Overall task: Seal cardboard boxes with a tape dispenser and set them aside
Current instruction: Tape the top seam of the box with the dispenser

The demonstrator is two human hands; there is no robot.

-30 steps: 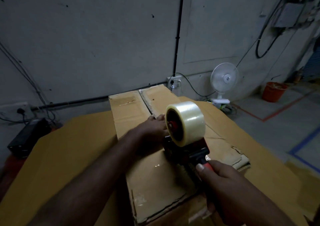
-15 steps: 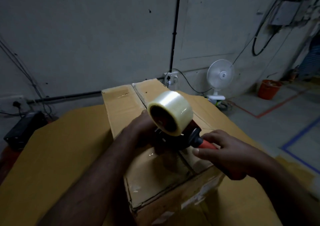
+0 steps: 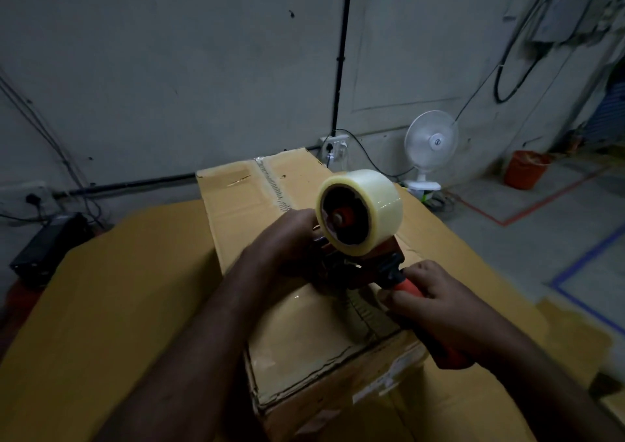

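On the far left a black box (image 3: 50, 245) lies low against the wall. The tabletop (image 3: 118, 306) is covered with brown cardboard sheet, and the cardboard box (image 3: 236, 211) stands on it in the middle, its flaps closed. The seam (image 3: 270, 184) of the box is the long axis here: it runs from the far edge towards the person, leaning a little to the left at the far end.

The left hand (image 3: 287, 242) lies on the box top, touching the front of the tape dispenser (image 3: 358, 265). Its fingers go behind the tape roll (image 3: 368, 211), so I cannot tell whether its grip pinches the tape end, holds the frame or only presses. The dispenser sits on the seam, about halfway along the box. The right hand (image 3: 436, 303) has its grip closed around the red handle (image 3: 411, 287), which points to the near right corner.

So the handle lies on the near side, and the seam ahead of the left hand goes away to the far edge. I judge that the next stroke must follow this axis, with the right hand driving and the left hand, which is nearer to the seam, steadying.

Further right a white fan (image 3: 431, 143) and an orange bucket (image 3: 526, 169) stand on the floor.
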